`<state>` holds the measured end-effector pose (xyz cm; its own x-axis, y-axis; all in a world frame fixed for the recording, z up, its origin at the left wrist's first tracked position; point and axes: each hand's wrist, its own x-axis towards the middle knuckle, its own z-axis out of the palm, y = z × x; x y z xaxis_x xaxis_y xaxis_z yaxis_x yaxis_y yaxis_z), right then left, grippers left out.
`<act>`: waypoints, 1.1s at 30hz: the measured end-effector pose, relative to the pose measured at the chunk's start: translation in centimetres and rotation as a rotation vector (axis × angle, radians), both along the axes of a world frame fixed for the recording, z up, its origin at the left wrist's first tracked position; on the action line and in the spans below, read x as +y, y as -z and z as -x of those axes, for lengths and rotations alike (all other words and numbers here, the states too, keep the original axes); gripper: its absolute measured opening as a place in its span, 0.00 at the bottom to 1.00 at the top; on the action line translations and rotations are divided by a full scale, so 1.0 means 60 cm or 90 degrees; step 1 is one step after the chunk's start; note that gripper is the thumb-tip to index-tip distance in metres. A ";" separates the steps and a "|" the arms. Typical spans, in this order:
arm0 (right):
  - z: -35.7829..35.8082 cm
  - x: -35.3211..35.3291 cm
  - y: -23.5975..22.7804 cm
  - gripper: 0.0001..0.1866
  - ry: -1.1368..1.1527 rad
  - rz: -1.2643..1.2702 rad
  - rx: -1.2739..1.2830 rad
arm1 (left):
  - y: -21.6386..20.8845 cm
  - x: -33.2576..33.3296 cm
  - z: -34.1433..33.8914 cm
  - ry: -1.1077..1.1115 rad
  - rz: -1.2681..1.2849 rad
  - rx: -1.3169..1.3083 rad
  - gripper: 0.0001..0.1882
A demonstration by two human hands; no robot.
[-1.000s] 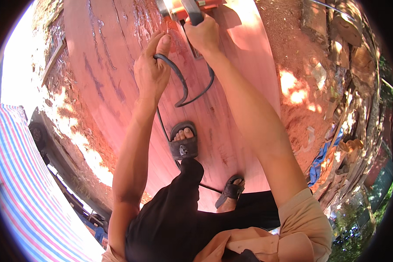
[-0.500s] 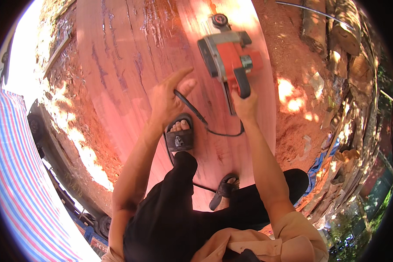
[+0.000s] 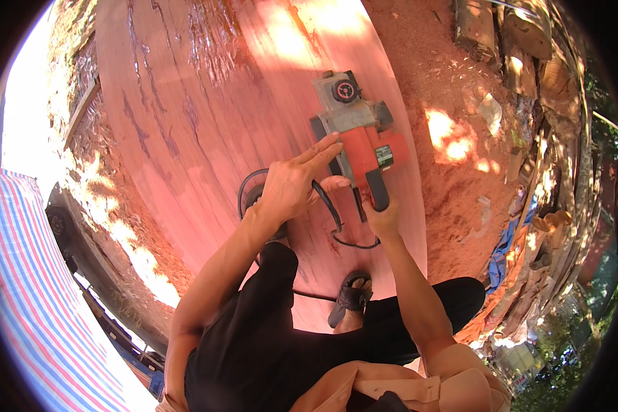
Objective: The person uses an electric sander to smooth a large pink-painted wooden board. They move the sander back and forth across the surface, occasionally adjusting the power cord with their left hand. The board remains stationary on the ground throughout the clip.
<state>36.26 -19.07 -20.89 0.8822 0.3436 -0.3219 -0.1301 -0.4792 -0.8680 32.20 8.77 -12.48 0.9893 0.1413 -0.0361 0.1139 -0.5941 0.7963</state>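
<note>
A red and grey electric planer (image 3: 356, 130) rests on a wide reddish wooden slab (image 3: 206, 117). My right hand (image 3: 381, 213) grips the planer's black rear handle. My left hand (image 3: 296, 182) hovers just left of the tool with fingers spread, and the black power cord (image 3: 326, 213) passes under its fingers; whether it grips the cord I cannot tell. The cord loops on the slab by my sandalled feet (image 3: 350, 299), which stand on the wood.
Red sawdust and wood chips (image 3: 453, 137) cover the ground to the right. Logs and wood offcuts (image 3: 515, 34) lie at the upper right. A striped red, white and blue tarp (image 3: 27, 295) lies at the lower left.
The planer has been drawn back along the slab toward me. My left hand has shifted from the cord loop to beside the tool's body.
</note>
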 end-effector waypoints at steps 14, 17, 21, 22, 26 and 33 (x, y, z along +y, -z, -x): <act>-0.216 0.323 0.003 0.09 -0.019 -0.064 -0.088 | 0.031 0.122 -0.161 -0.138 -0.177 0.033 0.33; -0.263 0.377 0.012 0.08 -0.023 -0.088 -0.103 | 0.033 0.143 -0.158 -0.210 -0.145 0.022 0.32; -0.329 0.450 0.022 0.06 -0.032 -0.083 -0.178 | 0.033 0.166 -0.120 -0.308 -0.088 -0.046 0.32; -0.348 0.474 0.026 0.06 -0.041 -0.090 -0.221 | 0.032 0.173 -0.112 -0.324 -0.070 -0.058 0.31; -0.450 0.580 0.040 0.05 -0.056 -0.029 -0.176 | 0.015 0.194 -0.077 -0.384 0.003 -0.031 0.28; -0.523 0.686 -0.027 0.15 -0.055 -0.014 -0.003 | -0.030 0.222 -0.023 -0.557 0.067 -0.099 0.25</act>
